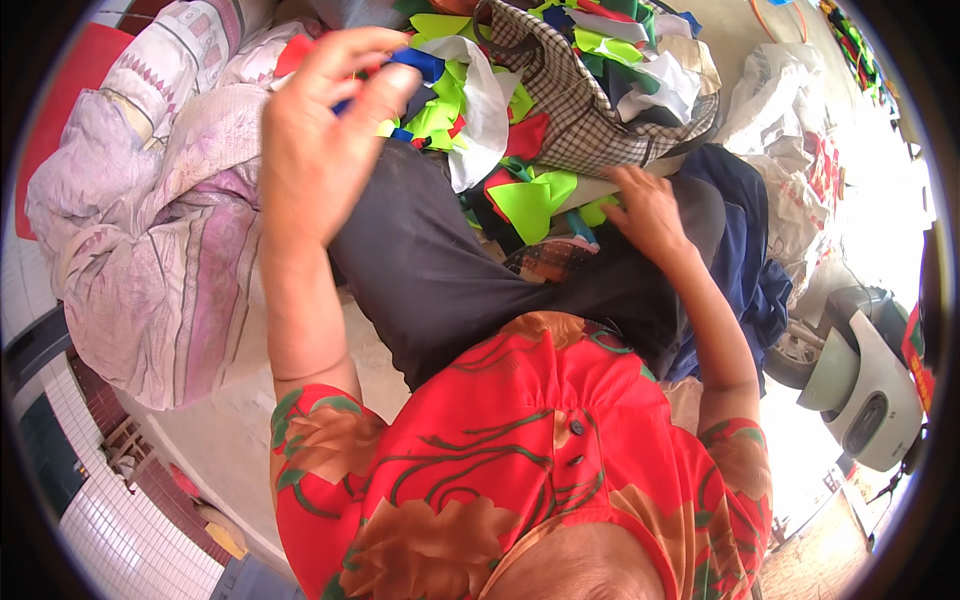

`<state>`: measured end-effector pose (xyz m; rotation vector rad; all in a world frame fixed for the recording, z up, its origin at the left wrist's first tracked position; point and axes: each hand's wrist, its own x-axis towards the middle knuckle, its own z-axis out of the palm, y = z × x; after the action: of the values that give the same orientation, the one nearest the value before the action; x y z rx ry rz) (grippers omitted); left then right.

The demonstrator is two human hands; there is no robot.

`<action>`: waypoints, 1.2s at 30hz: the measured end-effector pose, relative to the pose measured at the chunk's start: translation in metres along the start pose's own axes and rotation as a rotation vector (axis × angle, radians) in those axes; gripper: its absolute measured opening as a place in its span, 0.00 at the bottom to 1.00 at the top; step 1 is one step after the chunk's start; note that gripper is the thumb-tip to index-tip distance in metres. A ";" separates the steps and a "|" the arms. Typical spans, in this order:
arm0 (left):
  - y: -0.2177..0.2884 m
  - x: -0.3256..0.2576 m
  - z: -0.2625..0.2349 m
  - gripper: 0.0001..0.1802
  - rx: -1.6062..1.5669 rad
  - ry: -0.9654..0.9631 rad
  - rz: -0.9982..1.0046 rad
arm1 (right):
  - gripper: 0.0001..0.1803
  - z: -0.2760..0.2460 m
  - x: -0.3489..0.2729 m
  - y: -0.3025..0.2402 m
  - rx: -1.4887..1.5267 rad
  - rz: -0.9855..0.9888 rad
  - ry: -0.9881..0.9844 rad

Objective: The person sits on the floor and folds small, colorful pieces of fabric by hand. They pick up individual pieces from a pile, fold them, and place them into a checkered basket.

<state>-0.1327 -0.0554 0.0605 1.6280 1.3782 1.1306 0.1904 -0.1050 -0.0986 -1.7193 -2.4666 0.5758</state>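
My left hand [325, 135] is raised above my left thigh, near a heap of fabric scraps [440, 110] in bright green, white, blue and red. Its fingers are bent and the thumb stands apart, with nothing visible between them. Over by my right knee, my right hand [645, 210] has thumb and fingers apart. Its fingertips are at the lower edge of a brown checked cloth [560, 85], which has more scraps in its fold. Between my legs, a bright green scrap [535, 205] lies on top of other pieces.
Large pale pinkish sacks or cloths [150, 250] are piled at the left. Dark blue fabric [735, 220] lies beside my right leg, with a white crumpled sack [785, 130] beyond it. A grey-and-white machine [865, 390] stands at the right.
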 end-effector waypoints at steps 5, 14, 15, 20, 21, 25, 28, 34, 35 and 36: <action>-0.005 -0.027 0.038 0.08 -0.077 -0.232 0.062 | 0.27 0.059 0.059 -0.015 0.021 0.010 -0.284; -0.036 -0.026 0.014 0.05 -0.278 0.025 -0.218 | 0.44 0.209 0.107 0.033 0.226 0.121 -0.395; -0.039 -0.028 0.014 0.05 -0.255 0.031 -0.198 | 0.49 0.219 0.109 0.030 0.230 0.181 -0.391; -0.037 -0.027 0.017 0.10 0.127 -0.251 -0.107 | 0.60 0.282 0.094 0.045 0.209 0.244 -0.341; -0.038 -0.030 0.019 0.12 0.290 -0.300 -0.036 | 0.61 0.283 0.098 0.037 0.223 0.269 -0.340; -0.045 -0.036 0.028 0.18 0.457 -0.523 0.011 | 0.57 0.313 0.090 0.015 0.132 0.343 -0.292; -0.043 -0.036 0.028 0.21 0.520 -0.549 0.031 | 0.50 0.321 0.090 0.009 0.133 0.401 -0.305; -0.045 -0.036 0.031 0.26 0.567 -0.522 0.036 | 0.38 0.318 0.096 0.009 0.255 0.466 -0.269; -0.045 -0.036 0.031 0.26 0.573 -0.531 0.028 | 0.35 0.317 0.099 0.010 0.285 0.470 -0.256; -0.045 -0.036 0.031 0.25 0.579 -0.540 0.019 | 0.33 0.315 0.101 0.011 0.319 0.469 -0.238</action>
<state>-0.1214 -0.0824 0.0020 2.1429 1.3798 0.2430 0.0762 -0.0903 -0.4093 -2.1911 -1.9392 1.2038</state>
